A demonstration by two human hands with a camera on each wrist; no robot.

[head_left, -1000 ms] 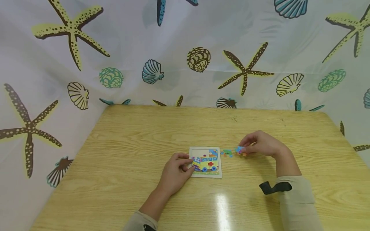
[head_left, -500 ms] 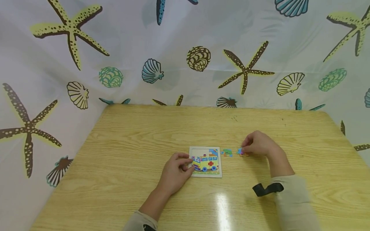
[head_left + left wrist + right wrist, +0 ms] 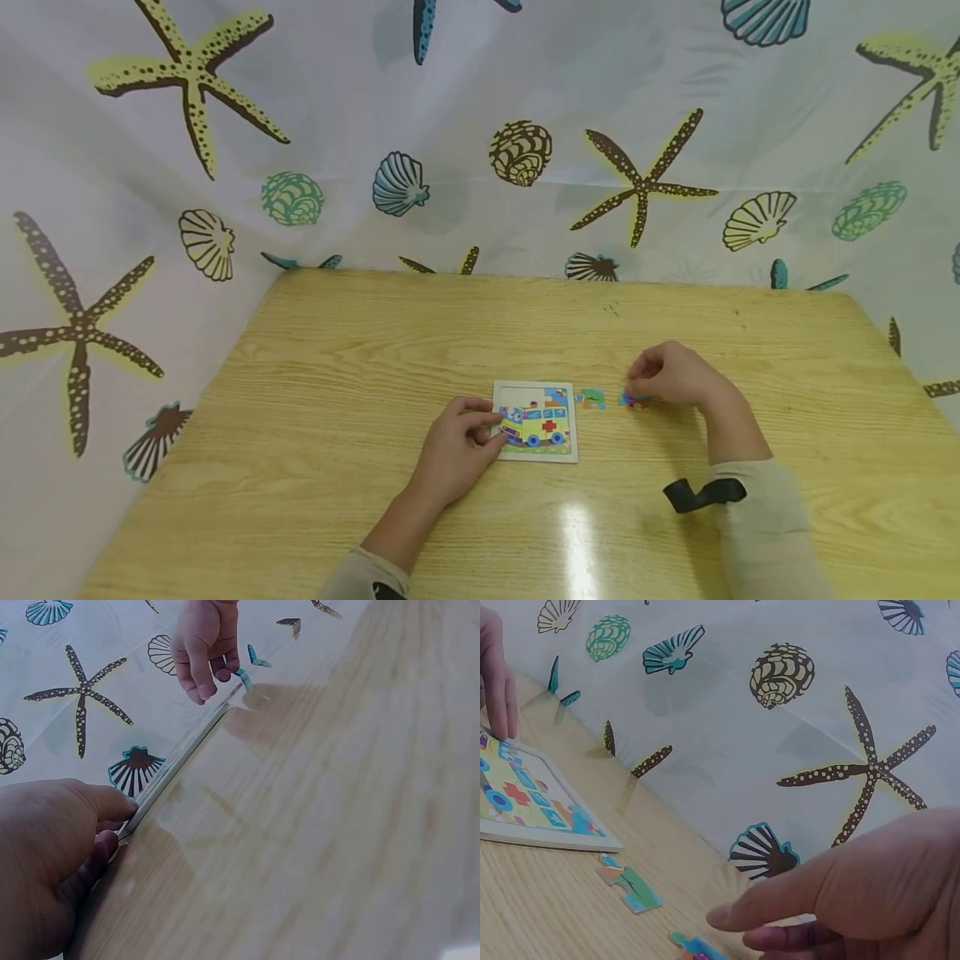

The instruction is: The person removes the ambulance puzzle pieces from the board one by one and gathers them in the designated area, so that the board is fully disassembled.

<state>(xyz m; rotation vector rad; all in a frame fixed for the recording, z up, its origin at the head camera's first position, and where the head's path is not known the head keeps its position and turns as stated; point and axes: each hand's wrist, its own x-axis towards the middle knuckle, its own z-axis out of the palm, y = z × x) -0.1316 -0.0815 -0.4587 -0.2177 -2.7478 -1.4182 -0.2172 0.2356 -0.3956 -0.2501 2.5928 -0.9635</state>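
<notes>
A square puzzle board (image 3: pixel 535 457) with a pale rim and a yellow ambulance picture lies mid-table. My left hand (image 3: pixel 459 446) grips its left edge, with thumb and fingers at the rim; in the left wrist view that board appears edge-on. Part of the picture area at the upper left is bare. Just right of the board rests a green and blue jigsaw piece (image 3: pixel 635 890). Farther right, my right hand (image 3: pixel 671 375) holds a blue and purple jigsaw piece (image 3: pixel 633 400) by the fingertips; the fingers partly hide it, and the right wrist view cuts it off.
The wooden table (image 3: pixel 375 333) runs back to a hanging cloth (image 3: pixel 465 108) printed with shells and starfish. A black strap (image 3: pixel 701 495) sticks out from the right sleeve. Light glares off the front of the table.
The right-hand piece has turned and shifted slightly right, showing more blue and purple. My right fingers moved a little with it. The left hand and the board stay in place.
</notes>
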